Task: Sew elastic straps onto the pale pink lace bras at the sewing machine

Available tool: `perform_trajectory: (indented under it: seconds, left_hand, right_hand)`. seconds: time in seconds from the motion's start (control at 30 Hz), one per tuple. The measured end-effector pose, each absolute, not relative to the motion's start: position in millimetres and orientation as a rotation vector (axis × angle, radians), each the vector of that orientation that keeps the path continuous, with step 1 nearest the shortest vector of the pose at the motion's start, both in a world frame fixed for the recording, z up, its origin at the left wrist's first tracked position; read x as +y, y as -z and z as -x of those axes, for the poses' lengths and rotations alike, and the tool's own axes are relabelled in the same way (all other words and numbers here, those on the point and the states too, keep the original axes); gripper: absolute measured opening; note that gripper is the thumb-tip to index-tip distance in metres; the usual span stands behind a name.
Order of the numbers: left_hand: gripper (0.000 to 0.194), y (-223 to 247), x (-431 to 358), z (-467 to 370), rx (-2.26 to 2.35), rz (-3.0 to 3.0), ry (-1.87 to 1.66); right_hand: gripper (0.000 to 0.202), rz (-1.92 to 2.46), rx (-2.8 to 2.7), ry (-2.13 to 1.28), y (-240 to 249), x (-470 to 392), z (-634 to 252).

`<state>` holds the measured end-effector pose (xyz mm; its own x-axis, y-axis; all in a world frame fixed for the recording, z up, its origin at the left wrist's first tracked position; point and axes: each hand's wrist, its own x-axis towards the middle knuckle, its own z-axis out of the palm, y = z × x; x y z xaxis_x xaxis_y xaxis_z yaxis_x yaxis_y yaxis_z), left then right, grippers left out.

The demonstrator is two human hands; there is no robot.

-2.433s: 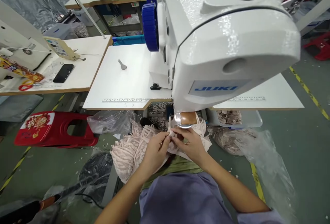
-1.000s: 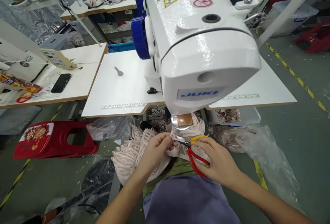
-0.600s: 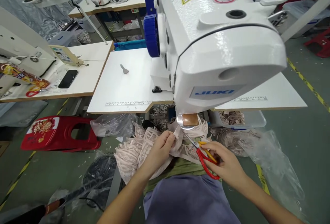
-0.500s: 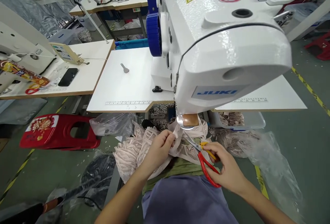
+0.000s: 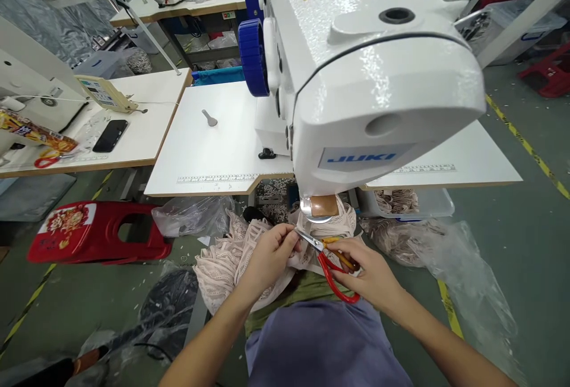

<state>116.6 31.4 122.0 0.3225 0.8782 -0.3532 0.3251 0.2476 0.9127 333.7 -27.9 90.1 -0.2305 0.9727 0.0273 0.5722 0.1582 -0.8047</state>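
My left hand pinches the edge of pale pink lace fabric, which lies bunched over my lap and below the sewing machine head. In my right hand is a pair of scissors with one red and one yellow handle loop. The scissor tips reach to the fingertips of my left hand, and the blades look nearly closed. What lies right between the blade tips is too small to make out. The white sewing machine stands just above both hands.
The white table carries a small grey metal piece. A red stool stands on the floor to the left. At right is a clear bin with lace bundles, beside plastic wrap. A phone lies on the left table.
My right hand has moved left with the scissors, bringing the tips to my left fingertips. The blades have closed. The whole view has shifted slightly.
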Motion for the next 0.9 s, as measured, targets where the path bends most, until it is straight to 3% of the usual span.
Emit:
perform_trajectory:
  seconds: [0.23, 0.37, 0.5, 0.6, 0.77, 0.9]
  left_hand:
    - [0.030, -124.5, 32.3, -115.2, 1.242, -1.234, -0.655]
    - [0.025, -119.3, 35.5, -106.7, 1.373, -1.596, -0.682]
    - [0.029, -116.4, 43.1, -103.3, 1.385, -1.963, -0.586]
    - [0.029, -124.5, 51.7, -104.0, 1.263, -1.913, -0.482]
    - [0.026, -119.0, 64.8, -89.3, 1.126, -1.852, -0.390]
    - [0.022, -81.9, 63.1, -90.2, 1.336, -2.441, -0.427]
  right_hand:
    - [0.028, 1.477, -1.934, -0.837, -93.9, -37.4, -363.4]
    - [0.027, 1.611, -2.007, -0.817, -94.4, -22.8, -407.7]
    - [0.033, 1.889, -1.909, -0.448, -91.5, 38.8, -452.8]
    - [0.027, 1.980, -1.870, -0.249, -101.1, 95.7, -472.2]
    - [0.028, 1.668, -1.854, -0.135, -135.9, 113.9, -455.8]
    - [0.019, 1.365, -1.774, -0.431, -109.8, 48.1, -394.2]
